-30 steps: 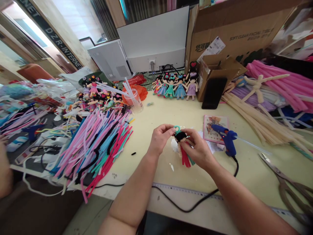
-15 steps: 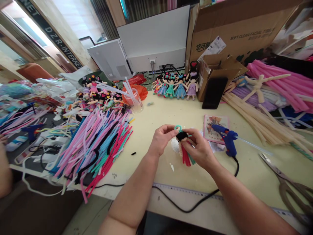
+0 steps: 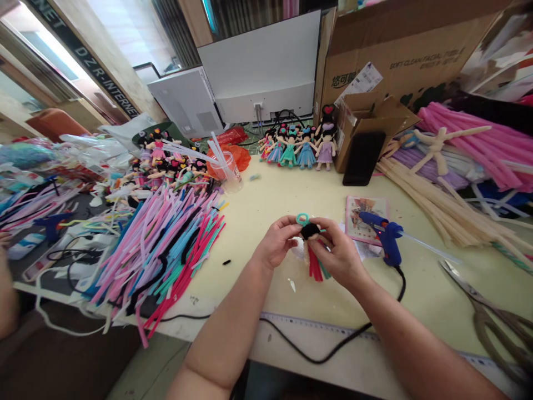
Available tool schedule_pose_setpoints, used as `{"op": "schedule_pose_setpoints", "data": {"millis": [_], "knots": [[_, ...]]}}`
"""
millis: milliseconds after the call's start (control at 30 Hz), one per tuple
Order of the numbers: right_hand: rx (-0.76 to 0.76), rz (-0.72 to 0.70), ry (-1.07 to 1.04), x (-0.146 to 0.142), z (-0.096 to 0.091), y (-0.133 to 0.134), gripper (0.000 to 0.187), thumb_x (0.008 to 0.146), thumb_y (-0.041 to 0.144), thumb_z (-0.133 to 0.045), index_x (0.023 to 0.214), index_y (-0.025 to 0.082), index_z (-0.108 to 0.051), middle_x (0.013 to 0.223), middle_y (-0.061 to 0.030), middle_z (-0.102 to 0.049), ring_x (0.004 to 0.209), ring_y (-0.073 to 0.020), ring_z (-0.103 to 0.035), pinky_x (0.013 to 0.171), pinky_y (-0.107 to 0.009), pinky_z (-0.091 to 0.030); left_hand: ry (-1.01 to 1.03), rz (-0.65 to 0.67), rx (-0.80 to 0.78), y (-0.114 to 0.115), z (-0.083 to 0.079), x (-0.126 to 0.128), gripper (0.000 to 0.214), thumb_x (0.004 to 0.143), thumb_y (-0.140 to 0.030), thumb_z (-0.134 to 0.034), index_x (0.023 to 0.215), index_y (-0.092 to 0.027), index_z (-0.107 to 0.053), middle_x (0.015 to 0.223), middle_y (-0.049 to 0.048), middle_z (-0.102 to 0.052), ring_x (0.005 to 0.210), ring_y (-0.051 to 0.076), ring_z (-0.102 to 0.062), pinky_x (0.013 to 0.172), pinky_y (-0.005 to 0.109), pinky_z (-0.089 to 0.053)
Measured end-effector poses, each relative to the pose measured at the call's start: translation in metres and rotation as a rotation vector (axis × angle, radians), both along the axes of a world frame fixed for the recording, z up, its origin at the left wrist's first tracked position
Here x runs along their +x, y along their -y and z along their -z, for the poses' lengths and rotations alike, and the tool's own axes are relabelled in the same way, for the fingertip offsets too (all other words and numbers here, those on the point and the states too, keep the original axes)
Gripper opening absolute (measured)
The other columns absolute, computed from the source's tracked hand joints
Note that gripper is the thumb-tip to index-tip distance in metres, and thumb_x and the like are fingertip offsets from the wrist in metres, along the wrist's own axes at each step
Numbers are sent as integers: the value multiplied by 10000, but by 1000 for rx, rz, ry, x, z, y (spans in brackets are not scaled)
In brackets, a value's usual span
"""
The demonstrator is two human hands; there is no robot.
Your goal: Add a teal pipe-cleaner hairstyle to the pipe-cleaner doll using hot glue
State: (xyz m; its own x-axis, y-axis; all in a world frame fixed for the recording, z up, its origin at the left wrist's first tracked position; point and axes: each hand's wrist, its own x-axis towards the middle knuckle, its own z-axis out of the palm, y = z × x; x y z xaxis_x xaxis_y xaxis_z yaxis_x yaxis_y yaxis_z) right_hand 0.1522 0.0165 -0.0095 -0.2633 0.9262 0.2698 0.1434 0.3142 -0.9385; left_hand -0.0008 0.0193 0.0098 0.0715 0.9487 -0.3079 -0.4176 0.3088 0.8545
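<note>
Above the pale desk [image 3: 270, 191], the right hand [image 3: 340, 251] pinches the black-haired doll [image 3: 309, 231] near its top; the left hand [image 3: 276, 242], thumb slightly parted, touches its teal loop [image 3: 302, 214], grip unclear. Steadying the doll while pressing lightly should keep the loop straight.

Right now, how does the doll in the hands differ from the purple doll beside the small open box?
The held doll is gripped by the right hand, while the purple doll stands upright on the table. The held doll has red and green strips hanging down; the purple doll wears a purple dress. A teal loop shows at the held doll's head, a purple bow on the purple doll's. Both are black-haired.
</note>
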Motion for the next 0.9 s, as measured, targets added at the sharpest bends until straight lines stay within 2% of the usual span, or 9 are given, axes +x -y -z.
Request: {"op": "schedule_pose_setpoints", "data": {"millis": [233, 600, 900], "knots": [[8, 11, 46, -1, 3, -1, 279, 819, 186, -533, 1090, 253, -534, 952, -25, -636, 837, -161, -635, 752, -282, -509, 33, -20, -27, -2, 2, 3, 267, 566, -229, -733, 798, -160, -621, 688, -29, -580, 583, 70, -503, 508, 203, -321], [21, 22, 47, -1, 8, -1, 257, 834, 237, -534, 1090, 252, -528, 984, -51, -607, 843, -173, -609, 740, -294, -509, 81, -8, -23, -3, 4, 4, 266, 558, -210, -737, 786, -152, -615, 655, -33, -572, 543, 61, -483, 509, 199, -328], [-75, -7, -64, -5, 9, -1, 350, 801, 276, -620, 1135, 266, -515, 1001, -19, -602, 744, -127, -602, 707, -269, -514, 37, 22, -57, -3, 3, 0, 266, 606, -242, -711, 842, -167, -613, 709, -21, -576, 596, 79, -515, 506, 194, -319]]}}
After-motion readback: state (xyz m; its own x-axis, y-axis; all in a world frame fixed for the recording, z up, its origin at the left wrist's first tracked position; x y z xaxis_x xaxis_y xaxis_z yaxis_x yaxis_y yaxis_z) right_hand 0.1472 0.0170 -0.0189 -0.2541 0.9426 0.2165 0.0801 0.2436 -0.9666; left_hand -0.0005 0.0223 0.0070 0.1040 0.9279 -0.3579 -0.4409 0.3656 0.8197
